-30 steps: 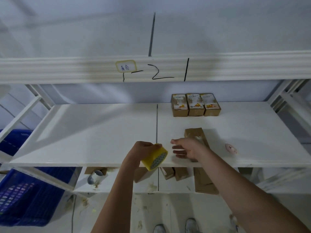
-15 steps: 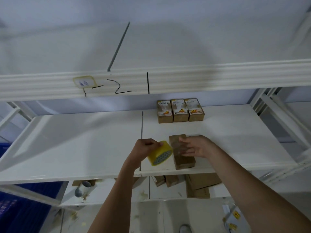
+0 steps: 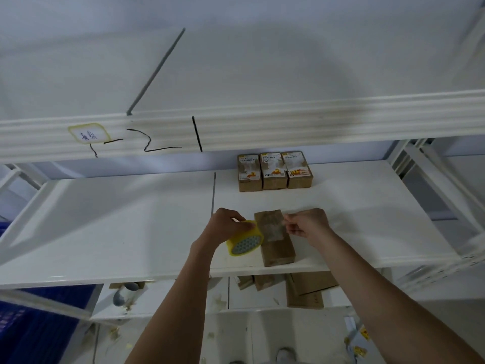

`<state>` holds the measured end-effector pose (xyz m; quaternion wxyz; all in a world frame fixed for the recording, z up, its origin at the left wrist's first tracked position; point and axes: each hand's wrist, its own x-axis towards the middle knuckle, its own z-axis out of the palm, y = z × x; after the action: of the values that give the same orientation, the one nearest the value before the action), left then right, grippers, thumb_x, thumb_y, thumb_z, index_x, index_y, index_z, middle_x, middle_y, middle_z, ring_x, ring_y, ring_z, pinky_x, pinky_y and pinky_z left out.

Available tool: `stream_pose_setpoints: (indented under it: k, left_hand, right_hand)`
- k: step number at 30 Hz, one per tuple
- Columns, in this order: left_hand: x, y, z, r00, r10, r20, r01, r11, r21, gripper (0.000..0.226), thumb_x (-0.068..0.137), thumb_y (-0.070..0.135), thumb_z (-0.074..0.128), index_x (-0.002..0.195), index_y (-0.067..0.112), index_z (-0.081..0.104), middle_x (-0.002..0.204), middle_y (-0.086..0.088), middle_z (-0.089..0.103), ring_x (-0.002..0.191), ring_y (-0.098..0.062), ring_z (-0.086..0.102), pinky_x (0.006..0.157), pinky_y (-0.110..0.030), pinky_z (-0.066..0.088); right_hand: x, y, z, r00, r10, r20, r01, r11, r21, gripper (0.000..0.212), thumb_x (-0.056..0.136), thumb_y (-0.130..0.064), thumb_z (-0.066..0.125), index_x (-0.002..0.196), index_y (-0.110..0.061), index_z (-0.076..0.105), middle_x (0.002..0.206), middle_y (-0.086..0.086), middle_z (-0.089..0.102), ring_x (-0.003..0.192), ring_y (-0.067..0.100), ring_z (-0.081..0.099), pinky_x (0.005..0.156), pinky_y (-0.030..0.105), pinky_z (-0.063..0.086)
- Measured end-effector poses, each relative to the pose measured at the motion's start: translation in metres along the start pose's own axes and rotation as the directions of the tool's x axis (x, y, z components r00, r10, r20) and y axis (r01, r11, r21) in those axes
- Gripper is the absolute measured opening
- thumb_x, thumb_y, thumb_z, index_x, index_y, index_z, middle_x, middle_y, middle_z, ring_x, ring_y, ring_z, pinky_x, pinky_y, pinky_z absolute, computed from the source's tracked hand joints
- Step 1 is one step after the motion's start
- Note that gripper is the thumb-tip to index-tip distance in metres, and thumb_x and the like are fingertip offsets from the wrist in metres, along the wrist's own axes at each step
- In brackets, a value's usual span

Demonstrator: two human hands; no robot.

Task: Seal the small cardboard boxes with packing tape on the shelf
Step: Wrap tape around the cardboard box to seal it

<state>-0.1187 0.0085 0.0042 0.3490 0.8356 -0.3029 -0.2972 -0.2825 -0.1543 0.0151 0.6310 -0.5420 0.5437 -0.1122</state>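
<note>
A plain brown cardboard box lies lengthwise near the front edge of the white shelf. My left hand grips a yellow roll of packing tape just left of the box. My right hand pinches the free end of a clear tape strip that stretches from the roll across the top of the box. Three sealed boxes with printed labels stand in a row at the back of the shelf.
A lower shelf holds flat cardboard pieces and a grey object. A blue crate sits at the lower left. The upper shelf beam with handwritten marks hangs close above. White frame struts stand at the right.
The view has shifted right and up. My right hand went from resting on the box to pinching the tape end and pulling it rightward across the box. The roll stays in my left hand.
</note>
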Motion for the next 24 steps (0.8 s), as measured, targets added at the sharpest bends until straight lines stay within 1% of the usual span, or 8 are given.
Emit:
stream_pose_setpoints:
  k: [2, 5, 8, 11, 14, 17, 20, 24]
  left_hand:
    - [0.005, -0.004, 0.003, 0.999, -0.011, -0.039, 0.015, 0.993, 0.12, 0.03, 0.079, 0.044, 0.08, 0.092, 0.016, 0.077, 0.09, -0.001, 0.065, 0.083, -0.017, 0.061, 0.066, -0.022, 0.046]
    - [0.013, -0.004, 0.01, 0.998, -0.055, -0.01, 0.056, 0.972, 0.226, 0.039, 0.078, 0.05, 0.079, 0.094, 0.014, 0.077, 0.085, 0.002, 0.062, 0.081, -0.014, 0.059, 0.066, -0.022, 0.046]
    - [0.019, -0.003, 0.012, 0.996, -0.091, 0.026, 0.075, 0.927, 0.369, 0.05, 0.074, 0.064, 0.075, 0.09, 0.017, 0.075, 0.083, 0.004, 0.066, 0.077, -0.013, 0.062, 0.065, -0.024, 0.049]
    - [0.021, -0.003, 0.007, 0.997, -0.079, -0.005, 0.071, 0.86, 0.505, 0.061, 0.072, 0.077, 0.066, 0.089, 0.018, 0.071, 0.081, 0.006, 0.065, 0.076, -0.015, 0.063, 0.065, -0.027, 0.049]
    - [0.024, -0.003, 0.01, 0.996, -0.088, 0.024, 0.061, 0.839, 0.54, 0.06, 0.071, 0.079, 0.065, 0.085, 0.02, 0.068, 0.082, 0.005, 0.064, 0.076, -0.015, 0.063, 0.067, -0.027, 0.049]
    - [0.026, -0.004, 0.014, 0.992, -0.124, 0.038, 0.085, 0.842, 0.532, 0.063, 0.068, 0.081, 0.066, 0.081, 0.02, 0.065, 0.074, 0.008, 0.061, 0.065, -0.011, 0.059, 0.06, -0.024, 0.045]
    - [0.027, -0.008, 0.017, 0.988, -0.146, 0.043, 0.102, 0.845, 0.525, 0.066, 0.065, 0.082, 0.066, 0.08, 0.018, 0.066, 0.069, 0.008, 0.06, 0.06, -0.008, 0.055, 0.054, -0.022, 0.039]
    - [0.029, -0.012, 0.023, 0.988, -0.145, 0.052, 0.097, 0.847, 0.522, 0.067, 0.066, 0.079, 0.069, 0.081, 0.015, 0.066, 0.073, 0.004, 0.064, 0.061, -0.009, 0.056, 0.054, -0.022, 0.039]
  right_hand:
    - [0.002, 0.0, -0.005, 0.999, -0.039, -0.022, 0.039, 0.999, -0.017, 0.017, 0.082, -0.009, 0.08, 0.093, 0.002, 0.073, 0.084, 0.012, 0.076, 0.08, 0.023, 0.075, 0.077, 0.037, 0.063]
    - [0.004, 0.002, -0.005, 0.998, -0.055, -0.039, 0.052, 0.996, -0.07, 0.014, 0.082, -0.011, 0.08, 0.086, 0.001, 0.073, 0.08, 0.011, 0.076, 0.08, 0.025, 0.075, 0.077, 0.037, 0.063]
    - [0.009, 0.01, -0.006, 0.992, -0.057, -0.112, 0.046, 0.994, -0.099, 0.017, 0.082, -0.013, 0.081, 0.071, -0.004, 0.071, 0.074, 0.011, 0.075, 0.077, 0.027, 0.075, 0.08, 0.042, 0.062]
    - [0.015, 0.013, -0.013, 0.99, -0.062, -0.124, 0.049, 0.993, -0.106, 0.018, 0.082, -0.014, 0.082, 0.071, -0.006, 0.07, 0.075, 0.012, 0.075, 0.074, 0.026, 0.075, 0.08, 0.043, 0.062]
    - [0.017, 0.016, -0.014, 0.992, -0.032, -0.122, 0.016, 0.991, -0.132, 0.018, 0.081, -0.013, 0.082, 0.072, -0.004, 0.07, 0.075, 0.013, 0.075, 0.072, 0.026, 0.076, 0.08, 0.042, 0.062]
    - [0.016, 0.019, -0.014, 0.991, -0.015, -0.13, -0.008, 0.984, -0.178, 0.017, 0.081, -0.013, 0.082, 0.07, -0.003, 0.073, 0.073, 0.011, 0.075, 0.073, 0.024, 0.076, 0.081, 0.039, 0.062]
    - [0.018, 0.026, -0.015, 0.993, 0.004, -0.121, -0.026, 0.983, -0.183, 0.017, 0.083, -0.015, 0.081, 0.073, -0.002, 0.075, 0.075, 0.011, 0.076, 0.075, 0.024, 0.076, 0.082, 0.04, 0.062]
    - [0.021, 0.029, -0.015, 0.992, 0.018, -0.124, -0.041, 0.982, -0.184, 0.02, 0.084, -0.017, 0.08, 0.075, 0.0, 0.076, 0.073, 0.01, 0.076, 0.074, 0.024, 0.076, 0.08, 0.039, 0.062]
